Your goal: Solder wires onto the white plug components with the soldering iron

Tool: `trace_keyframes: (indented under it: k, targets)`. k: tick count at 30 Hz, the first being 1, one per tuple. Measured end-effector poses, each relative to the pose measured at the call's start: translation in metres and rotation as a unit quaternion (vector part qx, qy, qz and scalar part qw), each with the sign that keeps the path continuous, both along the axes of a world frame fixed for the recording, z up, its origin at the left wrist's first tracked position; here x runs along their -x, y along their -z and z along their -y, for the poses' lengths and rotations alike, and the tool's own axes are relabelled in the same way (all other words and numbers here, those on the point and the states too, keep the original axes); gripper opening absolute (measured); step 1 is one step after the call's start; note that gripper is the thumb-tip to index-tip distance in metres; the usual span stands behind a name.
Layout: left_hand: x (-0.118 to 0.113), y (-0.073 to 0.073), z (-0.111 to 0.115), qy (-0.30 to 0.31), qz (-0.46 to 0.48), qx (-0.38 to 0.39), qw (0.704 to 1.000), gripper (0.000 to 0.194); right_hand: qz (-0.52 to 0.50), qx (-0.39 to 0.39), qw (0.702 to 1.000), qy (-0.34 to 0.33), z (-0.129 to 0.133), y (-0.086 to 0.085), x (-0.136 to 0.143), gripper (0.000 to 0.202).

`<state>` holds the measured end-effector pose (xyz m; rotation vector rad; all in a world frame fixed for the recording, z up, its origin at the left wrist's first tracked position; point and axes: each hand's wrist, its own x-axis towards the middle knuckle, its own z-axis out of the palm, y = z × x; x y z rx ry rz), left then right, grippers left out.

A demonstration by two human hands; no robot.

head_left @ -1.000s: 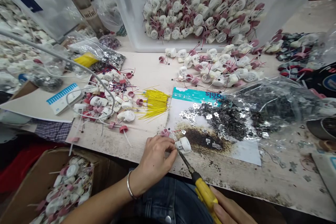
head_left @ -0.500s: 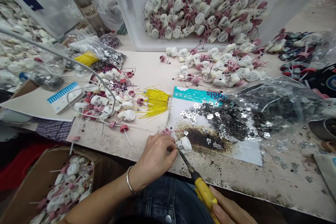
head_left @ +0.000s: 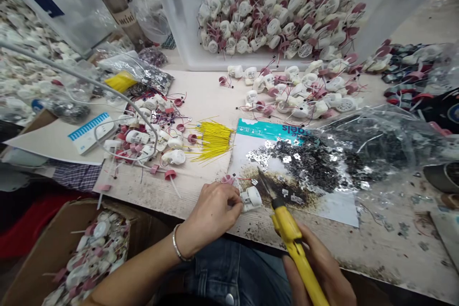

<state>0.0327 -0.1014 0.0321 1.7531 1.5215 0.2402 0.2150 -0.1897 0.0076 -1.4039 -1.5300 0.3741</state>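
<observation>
My left hand (head_left: 218,208) is closed at the table's front edge, its fingertips pinching a small white plastic housing (head_left: 252,197). Beside those fingers is a pink round cap (head_left: 227,180) with thin wires. My right hand (head_left: 319,267) grips a yellow soldering iron (head_left: 289,227). The iron's tip points up and left over the dark, stained patch of the white sheet (head_left: 337,208), apart from the housing. A tiny metal plate (head_left: 254,182) lies just above the housing. Left of the sheet, yellow wires (head_left: 214,140) are fanned out on the table.
A pile of small dark and silver plates (head_left: 315,167) spills from a clear plastic bag (head_left: 387,138). White and pink parts lie in a heap (head_left: 154,134) at left, in a clear bin (head_left: 179,52) behind, and in a cardboard box (head_left: 27,267) below. A grey cable (head_left: 89,76) arches across the left.
The soldering iron's tip has moved up and right, away from the white housing, and my right hand has risen into fuller view. My left hand stays nearly in place.
</observation>
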Motion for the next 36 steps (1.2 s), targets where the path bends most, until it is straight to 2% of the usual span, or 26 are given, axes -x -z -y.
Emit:
trace_keyframes:
  k: [2, 5, 7, 9, 12, 15, 16, 18, 21, 23, 25, 26, 27, 28, 30, 32, 34, 36]
  targets:
    - [0.001, 0.001, 0.0, 0.002, 0.01, 0.002, 1.0, 0.017, -0.016, -0.031, 0.999, -0.02, -0.017, 0.004, 0.009, 0.011]
    - [0.002, 0.003, 0.002, 0.001, 0.021, -0.004, 1.0, 0.014, -0.001, -0.1, 0.994, -0.032, -0.042, 0.017, 0.019, 0.016]
    - [0.004, 0.003, 0.003, 0.002, 0.024, -0.011, 1.0, 0.014, 0.046, -0.107, 0.992, -0.059, -0.054, 0.028, 0.023, 0.017]
    - [0.005, 0.003, 0.006, 0.008, 0.025, -0.022, 0.999, 0.014, 0.066, -0.095, 0.991, -0.07, -0.058, 0.034, 0.026, 0.015]
    - [0.007, 0.002, 0.012, 0.022, 0.024, -0.064, 0.997, 0.007, 0.043, -0.113, 0.992, -0.037, -0.054, 0.034, 0.028, 0.016]
    - [0.007, -0.002, 0.016, 0.056, 0.029, -0.115, 0.991, 0.045, 0.003, -0.109, 0.994, -0.022, -0.046, 0.026, 0.03, 0.018]
    - [0.008, -0.004, 0.017, 0.07, 0.038, -0.125, 0.989, 0.051, -0.016, -0.094, 0.995, -0.028, -0.044, 0.023, 0.03, 0.019]
    - [0.018, -0.014, 0.018, 0.081, 0.057, -0.126, 0.987, 0.049, -0.055, -0.069, 0.995, -0.04, -0.042, 0.021, 0.029, 0.02]
    - [0.058, -0.037, 0.025, 0.032, 0.024, -0.093, 0.995, 0.045, -0.077, -0.058, 0.995, -0.015, -0.046, 0.022, 0.028, 0.018]
    - [0.099, -0.055, 0.035, -0.026, -0.073, -0.015, 0.997, 0.042, -0.084, -0.06, 0.995, 0.012, -0.05, 0.022, 0.03, 0.018]
    - [0.141, -0.068, 0.049, -0.072, -0.212, 0.113, 0.968, 0.034, -0.101, -0.062, 0.993, 0.015, -0.054, 0.022, 0.031, 0.018]
    - [0.159, -0.071, 0.057, -0.091, -0.277, 0.145, 0.945, 0.033, -0.113, -0.063, 0.992, 0.007, -0.056, 0.022, 0.032, 0.018]
    - [0.172, -0.072, 0.063, -0.116, -0.327, 0.138, 0.928, 0.034, -0.121, -0.064, 0.991, -0.002, -0.057, 0.022, 0.033, 0.017]
    - [0.179, -0.071, 0.066, -0.13, -0.344, 0.121, 0.922, 0.033, -0.125, -0.065, 0.99, -0.011, -0.057, 0.021, 0.034, 0.017]
    - [0.174, -0.064, 0.065, -0.12, -0.303, 0.082, 0.942, 0.033, -0.121, -0.066, 0.99, -0.015, -0.058, 0.021, 0.033, 0.016]
    - [0.146, -0.055, 0.049, -0.063, -0.207, 0.062, 0.974, 0.034, -0.106, -0.065, 0.992, -0.011, -0.057, 0.022, 0.031, 0.016]
    - [0.105, -0.048, 0.018, 0.024, -0.108, 0.038, 0.993, 0.036, -0.091, -0.073, 0.993, 0.0, -0.056, 0.022, 0.027, 0.016]
    - [0.063, -0.043, -0.025, 0.112, -0.03, 0.017, 0.993, 0.031, -0.08, -0.083, 0.993, 0.021, -0.055, 0.021, 0.02, 0.016]
